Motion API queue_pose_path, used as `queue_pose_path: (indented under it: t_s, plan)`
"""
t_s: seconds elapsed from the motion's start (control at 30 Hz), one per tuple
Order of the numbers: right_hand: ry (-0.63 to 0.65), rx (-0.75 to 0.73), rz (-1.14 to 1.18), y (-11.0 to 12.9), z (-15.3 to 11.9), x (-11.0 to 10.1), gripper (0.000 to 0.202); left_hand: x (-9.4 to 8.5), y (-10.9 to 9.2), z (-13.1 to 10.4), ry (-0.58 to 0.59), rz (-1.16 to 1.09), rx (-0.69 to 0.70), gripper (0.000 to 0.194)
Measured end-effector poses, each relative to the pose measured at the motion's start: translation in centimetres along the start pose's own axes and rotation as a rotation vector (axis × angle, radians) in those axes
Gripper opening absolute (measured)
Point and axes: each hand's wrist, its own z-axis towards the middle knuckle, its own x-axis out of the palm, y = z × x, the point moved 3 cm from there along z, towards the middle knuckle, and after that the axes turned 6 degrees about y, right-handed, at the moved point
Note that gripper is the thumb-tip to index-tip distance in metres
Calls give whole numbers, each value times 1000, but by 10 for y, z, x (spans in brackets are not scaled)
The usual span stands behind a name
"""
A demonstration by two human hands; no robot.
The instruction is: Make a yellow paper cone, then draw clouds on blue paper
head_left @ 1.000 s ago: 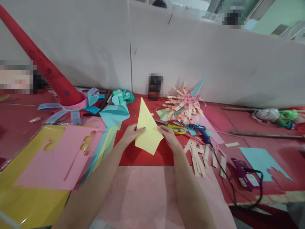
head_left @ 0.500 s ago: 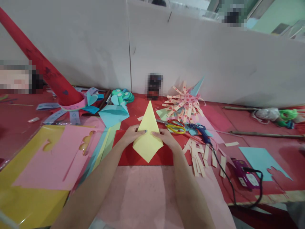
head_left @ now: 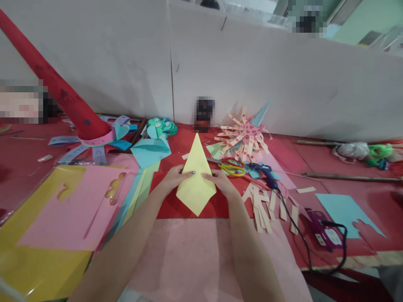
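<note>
A yellow paper cone (head_left: 197, 180) is held between my two hands, its sharp tip pointing away from me and its loose pointed flap toward me. My left hand (head_left: 174, 178) grips the left side, thumb on the paper. From the right side, my right hand (head_left: 221, 181) holds it the same way, thumb on top. The fingers beneath the cone are hidden. Under it lies a red paper sheet (head_left: 170, 207). Just right of my right hand are yellow- and red-handled scissors (head_left: 233, 167) and a blue glue gun (head_left: 266, 174).
Cream paper strips (head_left: 260, 209) and a purple power strip (head_left: 324, 230) with a black cord lie on the right. A fringed pink cone (head_left: 247, 134) stands behind. Leftward are a tall red cone (head_left: 69, 96), a light blue folded paper (head_left: 151, 151) and pink sheets (head_left: 69, 214).
The yellow cone has turned very slightly in my hands, its near flap shifting a little to the right. Everything else stays where it was.
</note>
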Motion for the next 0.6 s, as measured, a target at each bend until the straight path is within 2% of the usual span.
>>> queue_pose_path:
  t_s: [0.17,0.43,0.6]
  plan:
    - [6,-12,1,0,0,0,32,1,-1,1,-23,-45,16,44]
    - [-36,-16,48,1,1,-1,30,-10,4,9,-202,8,89,32]
    - [-61,-42,63,1,1,-1,24,-13,4,8,-251,-10,95,34]
